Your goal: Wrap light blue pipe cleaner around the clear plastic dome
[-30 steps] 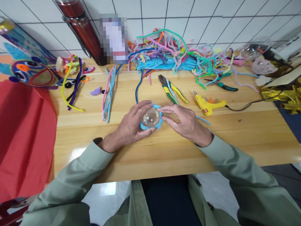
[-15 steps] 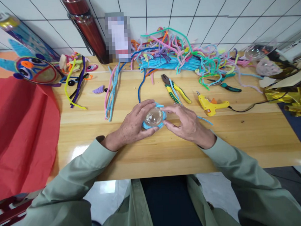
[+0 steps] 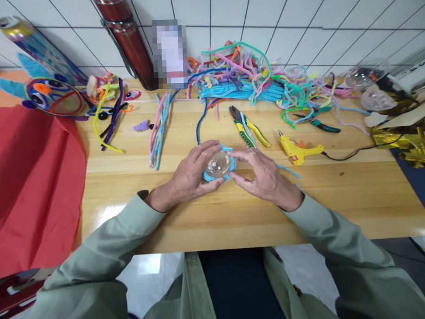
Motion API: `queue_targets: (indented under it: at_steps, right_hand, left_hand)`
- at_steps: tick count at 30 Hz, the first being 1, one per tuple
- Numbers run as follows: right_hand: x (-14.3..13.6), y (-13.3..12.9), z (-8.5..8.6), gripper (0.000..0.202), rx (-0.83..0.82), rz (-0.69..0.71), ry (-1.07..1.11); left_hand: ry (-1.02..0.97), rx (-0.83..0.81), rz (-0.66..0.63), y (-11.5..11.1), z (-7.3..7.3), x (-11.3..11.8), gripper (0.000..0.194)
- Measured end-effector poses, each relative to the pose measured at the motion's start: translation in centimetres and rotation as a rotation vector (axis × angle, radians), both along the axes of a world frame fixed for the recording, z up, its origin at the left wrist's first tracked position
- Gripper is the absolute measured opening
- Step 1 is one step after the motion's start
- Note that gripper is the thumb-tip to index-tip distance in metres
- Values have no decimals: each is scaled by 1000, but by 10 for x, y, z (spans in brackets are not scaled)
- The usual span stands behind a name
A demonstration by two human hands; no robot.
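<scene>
Fingers of the left hand [image 3: 194,174] curve around the left side of one clear round piece [image 3: 218,164]; the forefinger and thumb of the right hand [image 3: 262,174], spread apart, grip its right side. It sits between the two sets of fingertips, ringed by light-blue pipe cleaner [image 3: 216,178], its turns too covered to count. Toward the body, the wood of the table [image 3: 218,220] runs from the fingers to the straight front edge, leaving both wrists room; rightward it extends well past the right fingers to the right edge. Beyond the fingers, room narrows: one dark-blue stem [image 3: 200,122] reaches just beside the left fingertips, and one pair of yellow-and-green pliers [image 3: 256,130] lies just past the right fingers, one light-blue strand across it. Right of the right fingers is one yellow glue gun [image 3: 297,152]; left of the left fingers, one bunch of pink and light-blue stems [image 3: 159,133]. Well left of them, red cloth [image 3: 35,184] borders the table. Farther from the fingers are one teal-handled tool [image 3: 325,126], one tangled heap [image 3: 244,74] with strands too many to count, one red flask [image 3: 130,46] and one can [image 3: 43,51], before a tiled wall [image 3: 263,13].
</scene>
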State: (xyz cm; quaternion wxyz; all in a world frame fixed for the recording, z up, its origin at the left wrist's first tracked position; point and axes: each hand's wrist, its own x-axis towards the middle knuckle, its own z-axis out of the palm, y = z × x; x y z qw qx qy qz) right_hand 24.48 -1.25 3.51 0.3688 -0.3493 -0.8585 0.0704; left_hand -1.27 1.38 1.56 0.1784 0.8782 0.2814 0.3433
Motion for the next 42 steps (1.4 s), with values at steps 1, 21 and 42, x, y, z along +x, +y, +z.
queue_targets:
  at_steps: [1, 21, 42]
  right_hand:
    - [0, 0, -1, 46, -3, -2, -1]
    - [0, -8, -9, 65, -60, -41, 72]
    - [-9, -16, -12, 48, 95, -124, 131]
  left_hand:
    - [-2, -2, 1, 0, 0, 0, 77]
    - [-76, 61, 64, -3, -6, 10, 72]
    - [-101, 18, 58, 1, -6, 6, 70]
